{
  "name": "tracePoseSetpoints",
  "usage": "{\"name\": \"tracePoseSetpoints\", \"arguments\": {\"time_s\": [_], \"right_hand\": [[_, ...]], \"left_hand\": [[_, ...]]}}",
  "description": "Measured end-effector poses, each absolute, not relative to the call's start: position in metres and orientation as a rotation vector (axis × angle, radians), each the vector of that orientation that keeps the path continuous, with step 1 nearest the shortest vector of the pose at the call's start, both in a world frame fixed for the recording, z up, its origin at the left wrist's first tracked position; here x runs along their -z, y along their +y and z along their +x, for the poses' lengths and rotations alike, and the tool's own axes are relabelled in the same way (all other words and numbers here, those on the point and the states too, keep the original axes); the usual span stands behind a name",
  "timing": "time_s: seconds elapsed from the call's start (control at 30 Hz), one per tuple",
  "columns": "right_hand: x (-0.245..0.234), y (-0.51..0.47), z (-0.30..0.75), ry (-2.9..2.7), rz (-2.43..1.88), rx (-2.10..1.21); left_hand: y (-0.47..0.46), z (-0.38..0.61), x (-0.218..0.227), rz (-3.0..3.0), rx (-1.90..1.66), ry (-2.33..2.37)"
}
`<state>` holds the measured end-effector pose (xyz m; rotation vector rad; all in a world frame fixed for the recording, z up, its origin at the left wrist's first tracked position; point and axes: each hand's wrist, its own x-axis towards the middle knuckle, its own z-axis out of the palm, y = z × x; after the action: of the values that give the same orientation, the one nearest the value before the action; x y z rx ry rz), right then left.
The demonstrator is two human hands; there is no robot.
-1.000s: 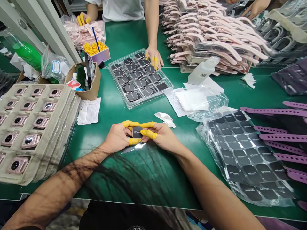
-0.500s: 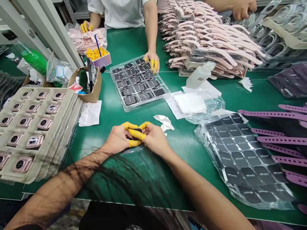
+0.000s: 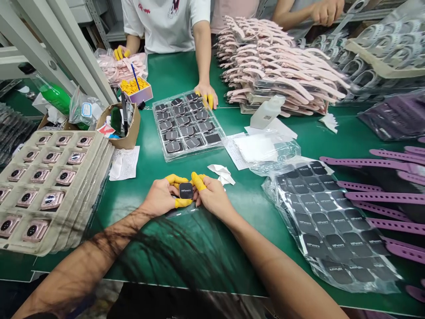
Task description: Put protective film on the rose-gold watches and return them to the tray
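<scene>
From the head camera, two hands show at the front of a green work table [image 3: 179, 71]. The left hand [image 3: 159, 198] and right hand [image 3: 214, 198] are drawn close together, fingers curled inward, and pinch one small black square [image 3: 186, 190] from both sides. The square sits between the hands, its lettered face up, just above a clear plastic film [image 3: 177, 212]. Yellow finger cots [image 3: 198, 180] cover at least three of the fingers. A crumpled white paper scrap [image 3: 221, 173] lies just beyond the right hand.

Ahead, a clear tray [image 3: 195, 150] holds rows of black squares, too many to count exactly. A co-worker's hand [image 3: 206, 95] rests on its far edge. To the left, a cardboard tray [image 3: 66, 248] shows about fourteen pink watch cases [image 3: 52, 200]. To the right lie a clear bag of black squares [image 3: 328, 221], about nine purple straps [image 3: 365, 197], a tall stack of pink straps [image 3: 282, 75] and one plastic bottle [image 3: 267, 113].

Open green table stretches between the hands and the clear tray, while the near table edge runs below the forearms.
</scene>
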<state>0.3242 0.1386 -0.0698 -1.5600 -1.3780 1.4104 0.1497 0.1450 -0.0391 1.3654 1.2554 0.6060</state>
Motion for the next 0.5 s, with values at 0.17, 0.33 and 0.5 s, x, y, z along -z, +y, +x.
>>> {"name": "tracePoseSetpoints", "arguments": {"time_s": [0.17, 0.33, 0.5], "right_hand": [[0.069, 0.141, 0.32, -1.461, -1.599, -1.28], [0.065, 0.143, 0.317, -1.627, -1.595, -1.11], [0.06, 0.141, 0.318, -1.796, -1.564, -0.998]], "left_hand": [[0.144, 0.142, 0.036, 1.183, -0.655, 1.195], [0.182, 0.145, 0.006, 1.426, -0.826, 1.274], [0.273, 0.197, -0.029, 2.526, -0.435, 1.068]]}}
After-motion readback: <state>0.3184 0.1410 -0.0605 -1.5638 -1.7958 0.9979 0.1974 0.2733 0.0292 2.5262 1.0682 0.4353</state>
